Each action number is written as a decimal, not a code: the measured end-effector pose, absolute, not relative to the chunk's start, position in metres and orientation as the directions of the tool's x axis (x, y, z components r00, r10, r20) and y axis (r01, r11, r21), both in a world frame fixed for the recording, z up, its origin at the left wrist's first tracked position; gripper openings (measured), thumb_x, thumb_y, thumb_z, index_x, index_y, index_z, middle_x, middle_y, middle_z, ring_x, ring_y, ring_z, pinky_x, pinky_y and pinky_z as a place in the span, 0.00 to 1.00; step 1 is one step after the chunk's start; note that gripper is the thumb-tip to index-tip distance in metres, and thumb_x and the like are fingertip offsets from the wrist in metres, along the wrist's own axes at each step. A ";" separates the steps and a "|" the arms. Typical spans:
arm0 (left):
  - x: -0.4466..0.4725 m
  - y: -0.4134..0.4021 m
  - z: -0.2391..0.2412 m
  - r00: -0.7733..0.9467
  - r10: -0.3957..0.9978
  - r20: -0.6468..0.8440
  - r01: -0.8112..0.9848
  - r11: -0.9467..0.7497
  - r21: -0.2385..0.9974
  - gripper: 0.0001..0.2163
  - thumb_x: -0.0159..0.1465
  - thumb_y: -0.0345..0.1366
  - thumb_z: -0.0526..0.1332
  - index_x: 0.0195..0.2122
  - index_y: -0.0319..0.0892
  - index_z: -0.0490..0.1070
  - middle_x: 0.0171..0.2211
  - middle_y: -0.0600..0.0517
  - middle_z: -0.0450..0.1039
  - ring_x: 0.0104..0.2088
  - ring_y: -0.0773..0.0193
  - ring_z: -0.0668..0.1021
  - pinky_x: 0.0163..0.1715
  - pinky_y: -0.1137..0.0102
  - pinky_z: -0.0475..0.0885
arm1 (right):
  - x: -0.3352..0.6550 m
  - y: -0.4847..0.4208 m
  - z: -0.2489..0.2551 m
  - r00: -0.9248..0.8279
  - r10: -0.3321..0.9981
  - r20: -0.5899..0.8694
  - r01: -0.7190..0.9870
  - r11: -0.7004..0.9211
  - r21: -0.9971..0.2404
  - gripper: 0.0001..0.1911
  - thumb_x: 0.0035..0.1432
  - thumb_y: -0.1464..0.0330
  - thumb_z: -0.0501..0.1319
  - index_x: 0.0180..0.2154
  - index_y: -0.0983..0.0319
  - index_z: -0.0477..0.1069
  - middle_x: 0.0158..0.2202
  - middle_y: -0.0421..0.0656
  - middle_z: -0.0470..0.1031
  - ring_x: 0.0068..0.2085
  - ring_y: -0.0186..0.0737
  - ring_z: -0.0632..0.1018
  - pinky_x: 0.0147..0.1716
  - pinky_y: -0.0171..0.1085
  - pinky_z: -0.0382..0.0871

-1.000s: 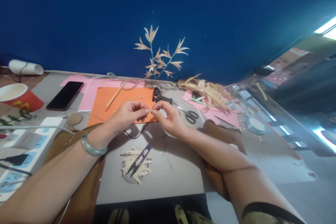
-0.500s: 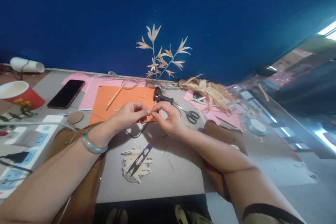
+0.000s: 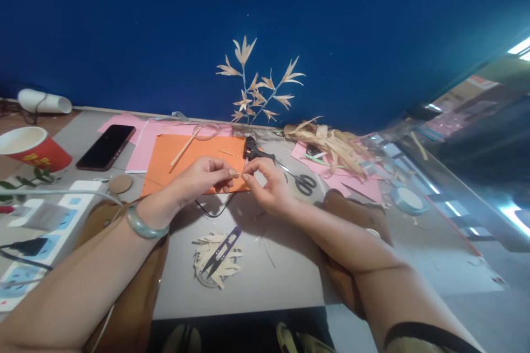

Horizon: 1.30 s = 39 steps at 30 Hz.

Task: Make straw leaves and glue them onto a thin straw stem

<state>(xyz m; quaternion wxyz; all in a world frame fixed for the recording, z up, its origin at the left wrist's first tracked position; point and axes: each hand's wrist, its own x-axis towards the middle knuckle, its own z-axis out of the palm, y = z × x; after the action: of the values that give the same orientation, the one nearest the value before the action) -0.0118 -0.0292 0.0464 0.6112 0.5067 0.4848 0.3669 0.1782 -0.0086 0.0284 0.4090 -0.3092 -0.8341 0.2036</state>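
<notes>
My left hand (image 3: 205,177) and my right hand (image 3: 268,187) meet above the near edge of an orange sheet (image 3: 194,160), thumbs and forefingers pinched together on a tiny pale strip (image 3: 239,175) between them. A green bangle (image 3: 143,226) sits on my left wrist. Below the hands lies a pile of pale cut leaf pieces (image 3: 217,262) with a thread snipper (image 3: 221,250) on top. A straw-leaf sprig (image 3: 259,85) stands against the blue wall behind.
A black glue gun (image 3: 254,149) and scissors (image 3: 302,182) lie right of the orange sheet. Dried husks (image 3: 331,146) rest on pink paper. At left are a phone (image 3: 105,146), a red paper cup (image 3: 31,149), a power strip (image 3: 37,231) and a brown bag (image 3: 128,281).
The hands stay pinched together in the same place; only the fingers shift slightly. The view has drifted a little.
</notes>
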 end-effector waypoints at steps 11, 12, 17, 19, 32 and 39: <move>-0.015 -0.026 0.040 0.225 0.966 -0.125 0.092 0.107 0.990 0.10 0.54 0.40 0.65 0.25 0.38 0.71 0.18 0.54 0.68 0.20 0.71 0.69 0.22 0.74 0.63 | 0.178 -0.009 0.024 -0.408 0.716 0.566 0.347 0.696 -0.629 0.01 0.56 0.69 0.61 0.33 0.59 0.70 0.31 0.40 0.76 0.33 0.37 0.74 0.42 0.42 0.65; -0.015 -0.026 0.039 0.220 0.968 -0.120 0.103 0.099 0.990 0.11 0.54 0.41 0.65 0.25 0.38 0.71 0.18 0.54 0.68 0.20 0.71 0.68 0.22 0.74 0.63 | 0.178 -0.009 0.024 -0.413 0.706 0.574 0.345 0.705 -0.619 0.03 0.55 0.69 0.63 0.34 0.59 0.71 0.32 0.40 0.76 0.33 0.37 0.74 0.42 0.42 0.65; -0.012 -0.027 0.039 0.231 0.966 -0.115 0.141 0.084 0.986 0.13 0.54 0.43 0.66 0.24 0.39 0.70 0.17 0.55 0.67 0.19 0.71 0.67 0.20 0.74 0.60 | 0.177 -0.007 0.023 -0.455 0.645 0.613 0.305 0.760 -0.574 0.04 0.56 0.67 0.65 0.34 0.59 0.71 0.30 0.39 0.78 0.31 0.36 0.75 0.43 0.43 0.62; -0.011 -0.028 0.041 0.248 0.963 -0.110 0.146 0.075 0.986 0.13 0.54 0.44 0.65 0.24 0.39 0.69 0.17 0.55 0.66 0.18 0.71 0.67 0.20 0.75 0.59 | 0.177 -0.006 0.023 -0.469 0.630 0.619 0.290 0.772 -0.566 0.03 0.58 0.67 0.63 0.32 0.59 0.71 0.28 0.39 0.77 0.30 0.36 0.74 0.43 0.43 0.61; -0.011 -0.027 0.036 0.209 0.965 -0.160 0.173 0.124 0.977 0.12 0.53 0.43 0.64 0.27 0.39 0.70 0.18 0.56 0.66 0.19 0.71 0.66 0.20 0.75 0.61 | 0.180 -0.002 0.019 -0.574 0.563 0.594 0.370 0.826 -0.426 0.05 0.62 0.69 0.55 0.32 0.59 0.66 0.27 0.40 0.74 0.30 0.37 0.73 0.46 0.45 0.58; -0.013 -0.025 0.036 0.214 0.965 -0.148 0.169 0.113 0.979 0.11 0.54 0.42 0.63 0.27 0.39 0.70 0.19 0.56 0.67 0.20 0.71 0.66 0.21 0.75 0.61 | 0.180 0.002 0.018 -0.546 0.564 0.619 0.350 0.825 -0.443 0.05 0.62 0.68 0.58 0.32 0.59 0.69 0.27 0.39 0.76 0.28 0.35 0.73 0.45 0.45 0.59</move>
<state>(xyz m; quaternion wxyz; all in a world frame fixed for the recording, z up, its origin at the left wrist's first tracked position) -0.0130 -0.0249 0.0358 0.5451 0.5568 0.5093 0.3654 0.1797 0.0015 0.0178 0.3971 -0.2631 -0.8689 0.1347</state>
